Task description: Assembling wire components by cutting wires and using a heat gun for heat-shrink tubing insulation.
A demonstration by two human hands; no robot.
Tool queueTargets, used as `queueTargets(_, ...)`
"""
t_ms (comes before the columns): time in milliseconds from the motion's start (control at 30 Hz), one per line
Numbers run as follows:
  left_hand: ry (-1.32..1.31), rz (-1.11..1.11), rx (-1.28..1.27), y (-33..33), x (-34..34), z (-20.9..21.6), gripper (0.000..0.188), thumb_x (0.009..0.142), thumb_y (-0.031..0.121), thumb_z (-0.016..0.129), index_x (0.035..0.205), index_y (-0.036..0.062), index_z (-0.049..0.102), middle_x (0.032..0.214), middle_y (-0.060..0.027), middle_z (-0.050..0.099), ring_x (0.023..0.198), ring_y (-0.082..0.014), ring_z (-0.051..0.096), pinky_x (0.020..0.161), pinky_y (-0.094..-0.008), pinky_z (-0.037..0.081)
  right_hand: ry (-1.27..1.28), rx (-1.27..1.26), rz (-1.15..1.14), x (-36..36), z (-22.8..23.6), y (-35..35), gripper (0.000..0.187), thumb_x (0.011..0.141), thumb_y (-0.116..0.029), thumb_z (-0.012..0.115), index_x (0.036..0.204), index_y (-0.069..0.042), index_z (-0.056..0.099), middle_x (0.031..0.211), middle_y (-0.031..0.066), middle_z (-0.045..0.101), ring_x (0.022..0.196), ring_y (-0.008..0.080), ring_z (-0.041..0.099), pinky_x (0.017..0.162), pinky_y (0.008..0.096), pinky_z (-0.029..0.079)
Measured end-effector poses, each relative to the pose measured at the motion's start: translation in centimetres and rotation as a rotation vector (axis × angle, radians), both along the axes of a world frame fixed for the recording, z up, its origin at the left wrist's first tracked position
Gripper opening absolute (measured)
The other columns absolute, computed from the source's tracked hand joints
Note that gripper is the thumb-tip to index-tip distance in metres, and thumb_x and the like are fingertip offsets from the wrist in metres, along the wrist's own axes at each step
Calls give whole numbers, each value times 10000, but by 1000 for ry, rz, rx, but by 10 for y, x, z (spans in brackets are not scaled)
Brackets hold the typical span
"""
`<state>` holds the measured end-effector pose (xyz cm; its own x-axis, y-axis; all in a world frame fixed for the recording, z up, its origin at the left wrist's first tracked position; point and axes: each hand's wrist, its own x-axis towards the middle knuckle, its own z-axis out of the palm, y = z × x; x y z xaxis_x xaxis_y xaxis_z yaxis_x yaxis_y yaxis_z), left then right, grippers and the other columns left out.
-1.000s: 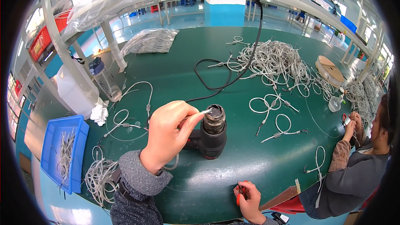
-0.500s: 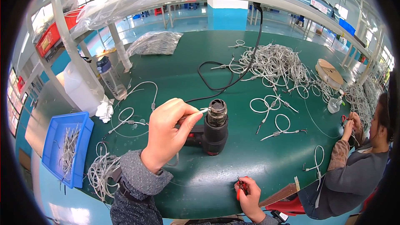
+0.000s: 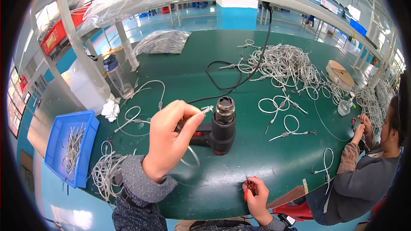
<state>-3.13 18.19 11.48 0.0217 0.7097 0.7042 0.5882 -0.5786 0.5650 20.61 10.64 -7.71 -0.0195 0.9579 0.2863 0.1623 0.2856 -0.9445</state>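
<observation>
Between the thumb and fingers of my left hand [image 3: 171, 139] is the end of a thin grey-white cable [image 3: 207, 109]. Part of that cable loops below the hand. The cable tip sits just left of the nozzle of a black heat gun [image 3: 222, 130], which stands nozzle-up on the table. My right hand [image 3: 258, 199], low at the table's near edge, is closed around small red-handled cutters [image 3: 248, 187]. Its palm hides part of the handles. Left of my forearm lies a bundle of coiled cables [image 3: 105, 173].
A blue tray [image 3: 92, 145] of cable pieces stands at left, near a bottle [image 3: 117, 77]. A large cable heap [image 3: 287, 66] and a spool [image 3: 339, 75] lie far right. A co-worker [image 3: 364, 175] handles cables at right. A black cord [image 3: 269, 30] hangs over the table.
The cable end in my left hand has turned and now shows a frayed-looking tip beside the nozzle. The view has shifted slightly. My right hand still holds the cutters.
</observation>
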Motion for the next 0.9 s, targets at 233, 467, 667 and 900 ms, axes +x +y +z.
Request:
queueTargets(233,-288,-77,-360,-84,4,-16,85,861,-2,537,825,-68,576,671,-63,583,569,-118,566,543,-216,447,-94,54,100,-3,24,-1,366,709,156,579,1046,14,591,868,83,567,748,133,574,699,246,480)
queueTargets(467,-426,-33,-366,-141,21,-47,125,876,-4,510,891,-91,599,651,-101,597,598,-160,608,568,-260,494,-142,177,349,-27,100,-14,451,615,140,620,1043,0,638,812,93,587,664,147,543,612,257,442)
queueTargets(667,-538,13,-333,-161,32,-57,106,846,24,592,892,-41,663,658,-75,634,589,-122,615,518,-222,446,-56,163,531,-38,122,-27,448,603,102,656,1041,11,634,783,99,614,639,152,540,588,257,425)
queueTargets(900,-591,-3,-299,-171,32,-59,110,857,33,588,893,-40,663,668,-78,637,587,-118,615,517,-221,446,-58,176,519,-44,126,-37,431,610,92,661,1034,14,640,761,97,615,655,152,557,585,256,426)
